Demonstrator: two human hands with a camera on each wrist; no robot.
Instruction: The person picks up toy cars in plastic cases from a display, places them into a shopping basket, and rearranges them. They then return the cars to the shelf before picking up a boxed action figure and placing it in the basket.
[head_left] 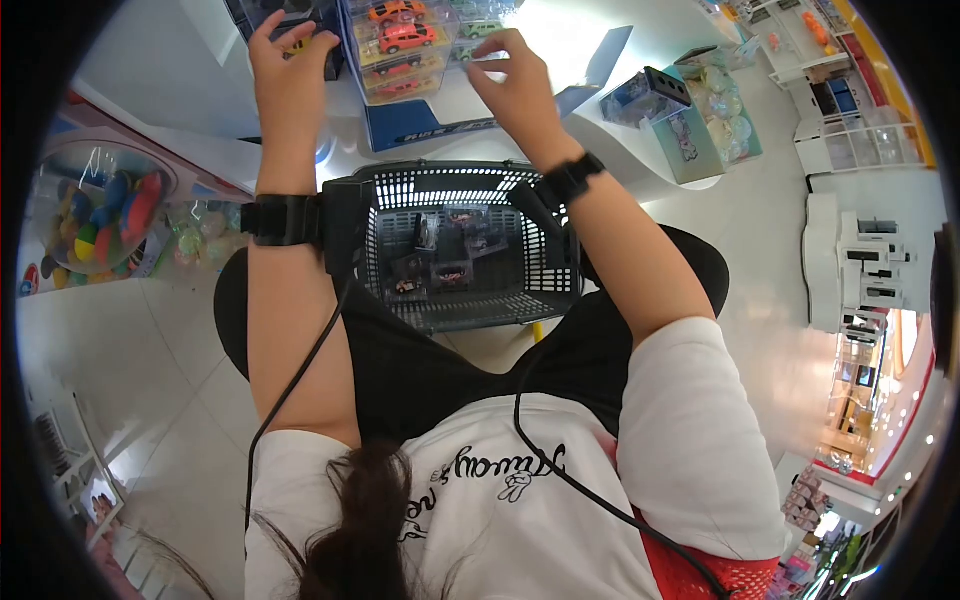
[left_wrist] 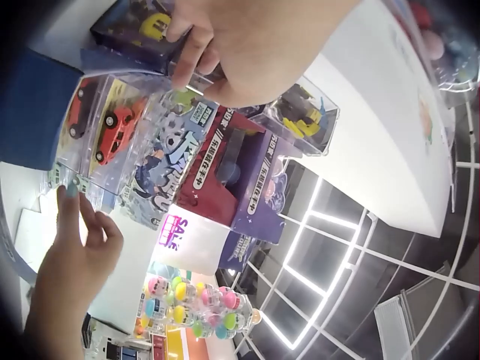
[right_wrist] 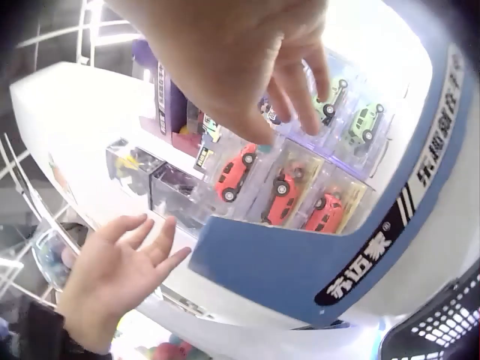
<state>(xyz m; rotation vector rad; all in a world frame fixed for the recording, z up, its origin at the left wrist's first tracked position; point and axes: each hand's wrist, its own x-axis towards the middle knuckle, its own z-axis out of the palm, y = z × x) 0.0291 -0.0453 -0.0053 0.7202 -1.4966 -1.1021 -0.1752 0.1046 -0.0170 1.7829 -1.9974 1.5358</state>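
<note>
Clear cases with red and orange toy cars (head_left: 407, 38) stand in a blue-edged display box (right_wrist: 274, 259). My left hand (head_left: 288, 85) is left of them, fingers spread and empty, beside dark clear-sided boxes; in the left wrist view the hand (left_wrist: 240, 52) overlaps a dark box with a yellow toy (left_wrist: 155, 26). On the other side, my right hand (head_left: 518, 92) has loosely bent fingers over cases with green cars (right_wrist: 365, 124). Nothing shows in its grasp; whether its fingertips touch a case I cannot tell.
A dark shopping basket (head_left: 450, 318) with several small cased cars (head_left: 452, 275) stands between the knees, below the white table. Right of the display are a clear box with a dark front (head_left: 665, 88) and a pack of translucent balls (head_left: 722, 110). At left is a bin of colourful toys (head_left: 105, 215).
</note>
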